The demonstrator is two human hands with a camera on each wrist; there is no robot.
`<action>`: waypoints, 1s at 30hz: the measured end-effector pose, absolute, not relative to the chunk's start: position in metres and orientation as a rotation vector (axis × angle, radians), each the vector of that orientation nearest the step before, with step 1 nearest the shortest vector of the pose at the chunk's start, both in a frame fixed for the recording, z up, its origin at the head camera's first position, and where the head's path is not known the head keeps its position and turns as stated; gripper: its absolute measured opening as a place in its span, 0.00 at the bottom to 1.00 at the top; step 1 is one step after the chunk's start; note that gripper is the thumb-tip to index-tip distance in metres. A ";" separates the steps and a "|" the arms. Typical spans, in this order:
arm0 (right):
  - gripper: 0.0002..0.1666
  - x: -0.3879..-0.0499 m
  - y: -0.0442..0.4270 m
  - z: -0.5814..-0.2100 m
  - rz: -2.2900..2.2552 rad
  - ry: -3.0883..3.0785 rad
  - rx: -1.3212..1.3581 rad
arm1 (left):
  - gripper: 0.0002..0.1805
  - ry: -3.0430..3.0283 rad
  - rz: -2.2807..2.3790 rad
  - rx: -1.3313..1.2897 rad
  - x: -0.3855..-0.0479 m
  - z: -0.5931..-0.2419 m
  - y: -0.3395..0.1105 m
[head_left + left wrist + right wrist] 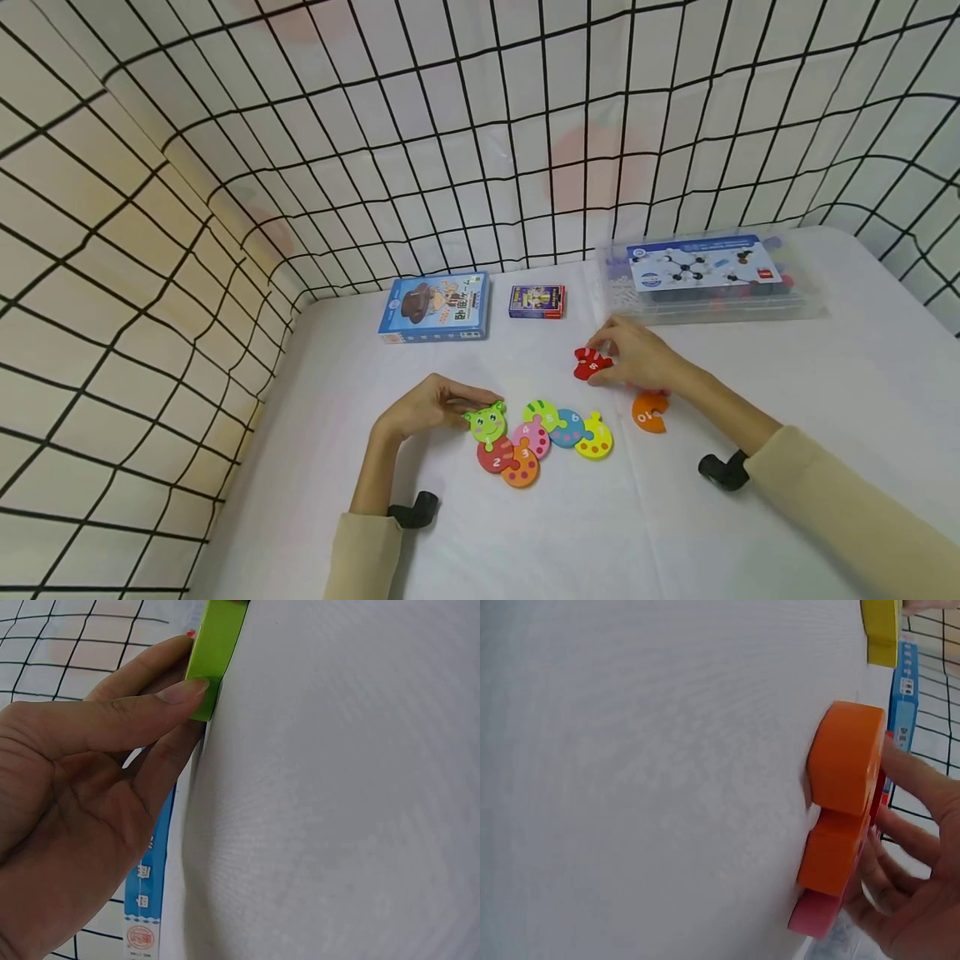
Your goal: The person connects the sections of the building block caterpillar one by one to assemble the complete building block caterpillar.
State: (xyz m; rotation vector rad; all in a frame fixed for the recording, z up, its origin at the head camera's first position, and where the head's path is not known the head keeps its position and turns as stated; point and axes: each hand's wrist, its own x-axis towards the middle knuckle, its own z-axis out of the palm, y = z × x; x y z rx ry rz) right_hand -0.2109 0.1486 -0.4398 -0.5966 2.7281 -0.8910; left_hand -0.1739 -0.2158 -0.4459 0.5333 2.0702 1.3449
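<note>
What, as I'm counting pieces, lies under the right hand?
Beneath the right hand, edges of a pink piece show beside the orange piece. Most of the pink face, with any number, is covered by the hand.

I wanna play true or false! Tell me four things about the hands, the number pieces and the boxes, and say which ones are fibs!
1. The right hand holds a red piece. True.
2. The left hand holds the blue piece. False: it pinches the green face piece.
3. The orange 10 piece is joined to the yellow piece. False: they lie apart.
4. In the head view, the blue box is left of the small box. True.
</note>
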 end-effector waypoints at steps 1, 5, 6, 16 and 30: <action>0.30 -0.211 0.150 -0.439 -0.902 2.707 -0.625 | 0.28 2.072 1.344 0.532 -0.174 -0.446 -0.216; 0.29 -0.208 0.158 -0.435 -0.937 2.540 -0.753 | 0.28 2.074 1.344 0.536 -0.173 -0.446 -0.216; 0.29 -0.207 0.160 -0.433 -0.939 2.490 -0.786 | 0.28 2.075 1.343 0.538 -0.173 -0.446 -0.216; 0.25 -0.199 0.169 -0.424 -0.875 2.226 -0.873 | 0.28 2.078 1.339 0.557 -0.174 -0.446 -0.215; 0.27 -0.204 0.167 -0.422 -0.814 2.171 -0.890 | 0.28 2.071 1.343 0.554 -0.175 -0.446 -0.215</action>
